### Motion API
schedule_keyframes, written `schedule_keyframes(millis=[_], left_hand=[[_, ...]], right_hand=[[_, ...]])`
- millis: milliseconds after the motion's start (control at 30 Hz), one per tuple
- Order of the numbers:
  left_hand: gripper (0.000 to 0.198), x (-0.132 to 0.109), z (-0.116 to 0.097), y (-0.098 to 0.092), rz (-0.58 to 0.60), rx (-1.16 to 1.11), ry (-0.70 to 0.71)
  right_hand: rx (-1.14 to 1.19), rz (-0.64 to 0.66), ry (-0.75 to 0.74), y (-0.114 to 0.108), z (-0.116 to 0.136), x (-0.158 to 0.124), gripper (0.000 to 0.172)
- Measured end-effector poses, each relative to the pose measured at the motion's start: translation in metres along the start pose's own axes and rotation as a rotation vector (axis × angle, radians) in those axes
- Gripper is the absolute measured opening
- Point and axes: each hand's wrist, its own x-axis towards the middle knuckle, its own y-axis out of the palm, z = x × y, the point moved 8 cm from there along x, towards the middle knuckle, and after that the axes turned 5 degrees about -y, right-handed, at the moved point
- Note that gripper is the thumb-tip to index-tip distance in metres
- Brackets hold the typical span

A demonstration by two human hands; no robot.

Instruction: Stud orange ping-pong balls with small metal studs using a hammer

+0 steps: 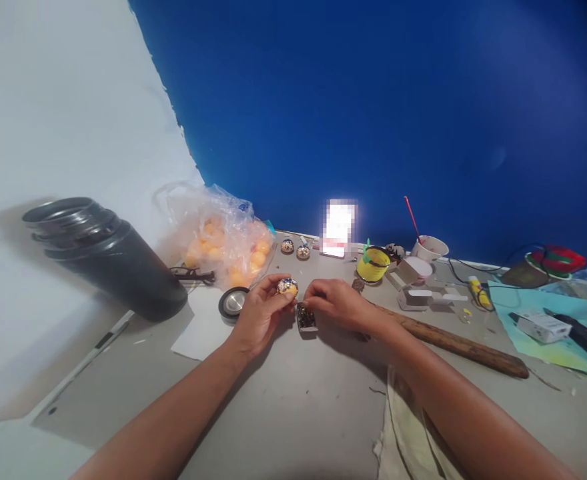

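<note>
An orange ball [288,287], its upper part covered with shiny metal studs, is held between the thumb and fingers of my left hand [262,309]. My right hand [337,301] is bent over a small open box [307,322] full of small dark metallic pieces. Its fingertips are pinched together at the box's upper right edge; whatever they may hold is hidden. Two more studded balls, one [287,246] beside the other [303,253], lie farther back. Left of them, a clear plastic bag [223,220] contains several plain orange balls [213,237].
At left a dark flask [108,260] leans, its round lid [234,303] near my left hand. A wooden stick [463,347] lies beyond my right forearm. Behind are a bright phone screen [339,227], a yellow tin [373,265] and a white cup [429,249]. Cloth [408,433] lies in front.
</note>
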Motion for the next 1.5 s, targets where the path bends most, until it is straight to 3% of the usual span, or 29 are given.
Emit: schedule_keyframes(millis=[200, 333, 467, 633, 1000, 1167, 1500], left_hand=[[0.040, -0.006, 0.003, 0.009, 0.041, 0.042, -0.021], [0.040, -0.009, 0.005, 0.012, 0.062, 0.048, -0.035], [0.041, -0.008, 0.007, 0.014, 0.094, 0.019, -0.061], [0.041, -0.008, 0.011, 0.012, 0.097, -0.003, -0.109], [0.044, -0.008, 0.008, 0.015, 0.136, -0.020, -0.099], [0.050, -0.007, 0.006, 0.010, 0.066, 0.055, -0.054], [0.043, -0.010, -0.007, 0.002, -0.047, 0.268, 0.126]], right_hand=[[0.640, -0.224, 0.225, -0.010, -0.029, 0.000, 0.025], [0.989, -0.210, 0.304, -0.002, -0.037, -0.001, 0.044], [1.157, -0.148, 0.325, 0.003, -0.033, -0.001, 0.050], [1.230, -0.062, 0.344, 0.010, -0.026, -0.002, 0.051], [1.249, -0.119, 0.274, 0.005, -0.027, -0.002, 0.044], [1.218, -0.123, 0.254, 0.004, -0.021, -0.002, 0.040], [1.055, -0.091, 0.285, 0.012, -0.020, -0.004, 0.035]])
